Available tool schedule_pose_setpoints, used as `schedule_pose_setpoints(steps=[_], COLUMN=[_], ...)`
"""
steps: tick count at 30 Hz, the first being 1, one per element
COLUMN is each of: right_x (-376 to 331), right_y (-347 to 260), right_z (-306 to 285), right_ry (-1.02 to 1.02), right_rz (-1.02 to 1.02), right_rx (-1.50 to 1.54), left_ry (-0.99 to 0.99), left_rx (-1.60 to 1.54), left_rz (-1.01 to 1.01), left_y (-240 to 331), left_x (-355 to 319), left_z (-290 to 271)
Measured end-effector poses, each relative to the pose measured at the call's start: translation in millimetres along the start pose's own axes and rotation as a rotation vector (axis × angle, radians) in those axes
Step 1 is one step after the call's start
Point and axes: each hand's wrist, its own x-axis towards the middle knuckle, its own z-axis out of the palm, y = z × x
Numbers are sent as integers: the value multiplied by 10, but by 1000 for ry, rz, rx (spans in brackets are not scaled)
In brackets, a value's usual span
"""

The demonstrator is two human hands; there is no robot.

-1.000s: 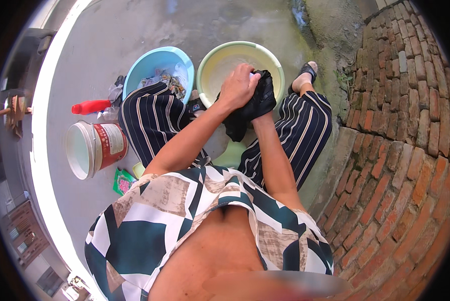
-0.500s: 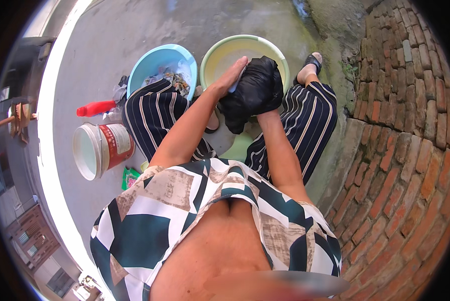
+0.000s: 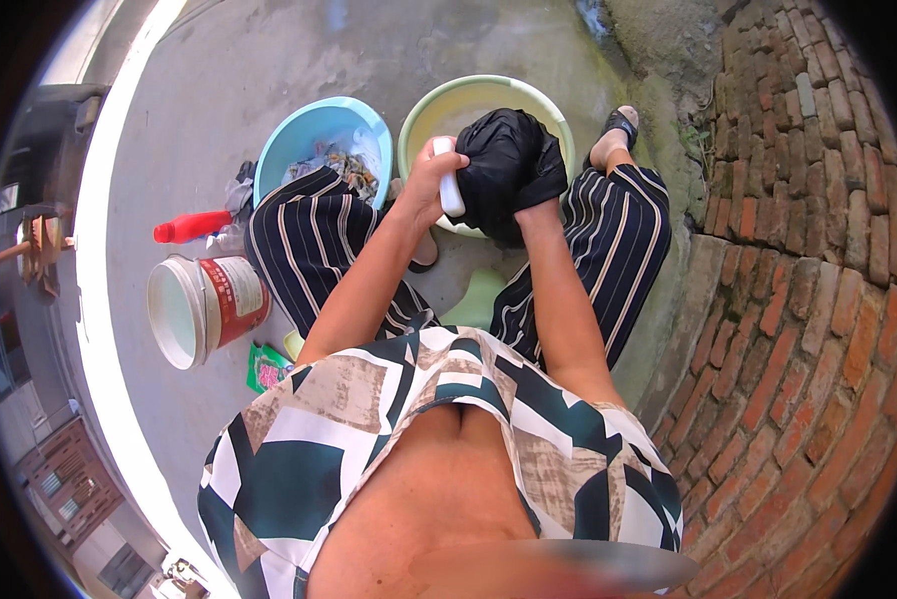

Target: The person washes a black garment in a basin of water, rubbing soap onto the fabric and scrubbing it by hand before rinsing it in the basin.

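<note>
A bunched black garment (image 3: 508,165) hangs over the near right part of a pale yellow-green basin (image 3: 430,110). My right hand (image 3: 537,212) goes into the cloth and holds it up; only its wrist shows, and the fingers are covered. My left hand (image 3: 426,182) is closed around a smooth white oblong bar (image 3: 448,178) with rounded ends. The bar stands on edge against the left side of the garment. Whether it is a soap bar or the back of a brush, I cannot tell.
To the left, a light blue basin (image 3: 269,150) contains crumpled clothes. Beside it are a red bottle (image 3: 181,229), a white-and-red bucket (image 3: 234,299) on its side and a green packet (image 3: 269,367). A light green stool (image 3: 480,298) shows between my legs. Brick paving (image 3: 788,339) lies right.
My left hand has drawn back toward me from the garment's far side and turned, bringing the white bar into sight. The garment has shifted slightly and bunched up higher.
</note>
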Motion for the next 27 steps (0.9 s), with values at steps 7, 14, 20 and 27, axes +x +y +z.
schedule_pose_setpoints(steps=[7, 14, 20, 27], right_x=[-16, -2, 158, -332], right_y=[-370, -491, -288, -8], right_z=[26, -202, -438, -147], right_ry=[-531, -298, 22, -104], right_rz=[-699, -39, -387, 382], right_rx=[-1435, -462, -1442, -87], left_ry=[-143, -318, -442, -724], left_rx=[-421, -363, 13, 990], left_rz=[177, 382, 557, 504], left_y=[972, 1482, 1368, 83], left_x=[-286, -296, -273, -726], left_z=[311, 359, 524, 657])
